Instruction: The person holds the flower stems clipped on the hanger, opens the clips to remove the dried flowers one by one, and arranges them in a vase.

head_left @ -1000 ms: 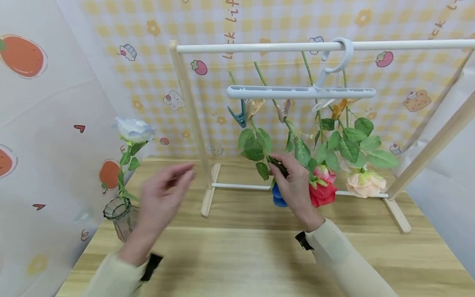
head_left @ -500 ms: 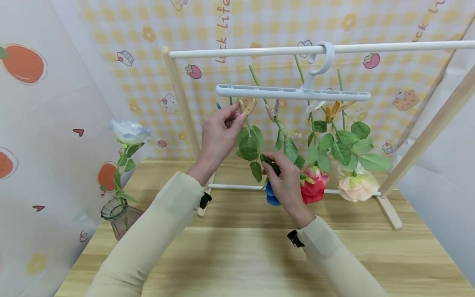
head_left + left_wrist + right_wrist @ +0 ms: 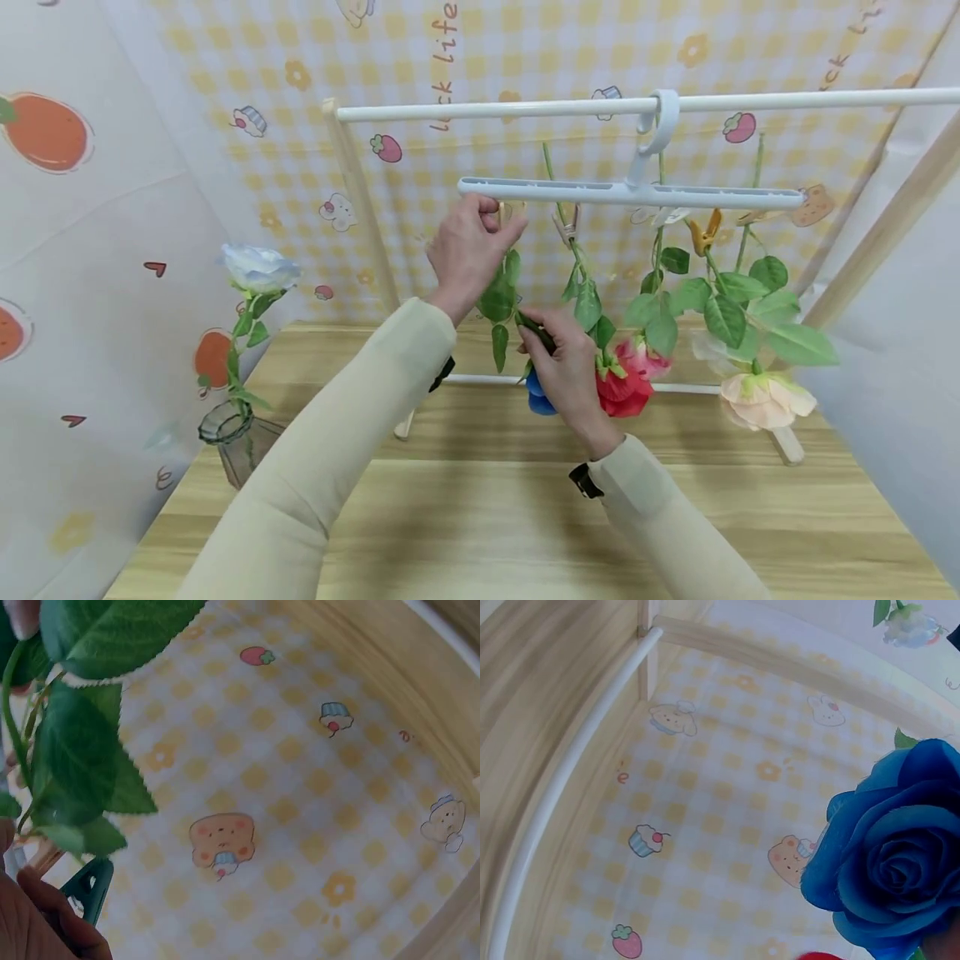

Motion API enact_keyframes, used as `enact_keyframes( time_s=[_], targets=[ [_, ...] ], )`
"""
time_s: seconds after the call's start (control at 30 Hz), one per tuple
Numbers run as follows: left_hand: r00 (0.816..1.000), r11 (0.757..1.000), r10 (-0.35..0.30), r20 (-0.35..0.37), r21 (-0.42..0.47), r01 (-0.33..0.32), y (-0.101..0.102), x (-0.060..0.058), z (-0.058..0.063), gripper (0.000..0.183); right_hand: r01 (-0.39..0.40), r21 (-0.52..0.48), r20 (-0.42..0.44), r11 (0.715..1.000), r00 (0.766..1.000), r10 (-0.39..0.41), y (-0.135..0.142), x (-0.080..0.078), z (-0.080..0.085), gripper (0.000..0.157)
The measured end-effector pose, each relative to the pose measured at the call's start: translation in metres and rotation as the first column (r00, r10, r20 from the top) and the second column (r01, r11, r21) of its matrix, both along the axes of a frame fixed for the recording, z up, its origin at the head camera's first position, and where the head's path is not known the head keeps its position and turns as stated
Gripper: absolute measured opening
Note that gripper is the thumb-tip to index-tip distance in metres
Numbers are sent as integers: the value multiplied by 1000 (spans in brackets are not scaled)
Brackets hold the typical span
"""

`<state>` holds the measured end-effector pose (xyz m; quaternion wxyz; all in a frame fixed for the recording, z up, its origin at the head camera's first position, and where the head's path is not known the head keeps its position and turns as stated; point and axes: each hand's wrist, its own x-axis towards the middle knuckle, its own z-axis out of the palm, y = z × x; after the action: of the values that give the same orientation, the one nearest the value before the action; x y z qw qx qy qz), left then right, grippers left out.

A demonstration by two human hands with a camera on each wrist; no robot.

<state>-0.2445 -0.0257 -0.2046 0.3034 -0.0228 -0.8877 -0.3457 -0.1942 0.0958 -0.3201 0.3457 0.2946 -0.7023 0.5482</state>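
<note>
A pale blue hanger (image 3: 555, 192) with clothespins along its bar carries artificial roses upside down by their stems. At its left end my left hand (image 3: 468, 250) grips a teal clothespin (image 3: 91, 889), which the fingers hide in the head view. A beige clothespin (image 3: 513, 208) shows beside the thumb. Lower down, my right hand (image 3: 566, 362) pinches the stem of a blue rose (image 3: 900, 862) whose bloom points down. Green leaves (image 3: 82, 757) hang between the two hands. A red rose (image 3: 624, 393) and a peach rose (image 3: 765, 398) hang farther right.
The hanger hooks over the white rail (image 3: 487, 109) of a wooden stand (image 3: 360, 200). A glass vase (image 3: 238, 442) with a pale blue rose (image 3: 260, 268) stands at the left of the wooden table (image 3: 450, 525). A checked cloth (image 3: 285, 158) covers the back.
My left hand has risen from near the vase to the clothespins at the hanger's left end. The hanger has turned, its right end shifting rightward with the roses. The right hand keeps the stem.
</note>
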Motion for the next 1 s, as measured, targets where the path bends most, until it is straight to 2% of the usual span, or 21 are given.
enact_keyframes(
  time_s=[0.17, 0.37, 0.5, 0.77, 1.0],
  targets=[
    [998, 998, 56, 18, 15, -56, 15, -9, -5, 46, 38, 5, -32, 999, 999, -38, 1, -2, -1, 19],
    [995, 995, 102, -14, 0, -102, 23, -20, -6, 42, 80, 23, -43, 997, 996, -79, 3, -2, 2, 18],
    [995, 995, 96, -33, -4, -96, 22, -23, -8, 35, 75, 45, -23, 996, 997, -74, 5, 0, 2, 16],
    [996, 998, 58, -61, -25, -60, 19, -20, -9, 27, 54, 52, 1, 997, 999, -54, 8, 4, 3, 16],
    [992, 996, 4, -127, -89, -16, 24, -21, -7, 20, 78, 116, 122, 990, 988, -92, 18, 6, 4, 14]
  ],
)
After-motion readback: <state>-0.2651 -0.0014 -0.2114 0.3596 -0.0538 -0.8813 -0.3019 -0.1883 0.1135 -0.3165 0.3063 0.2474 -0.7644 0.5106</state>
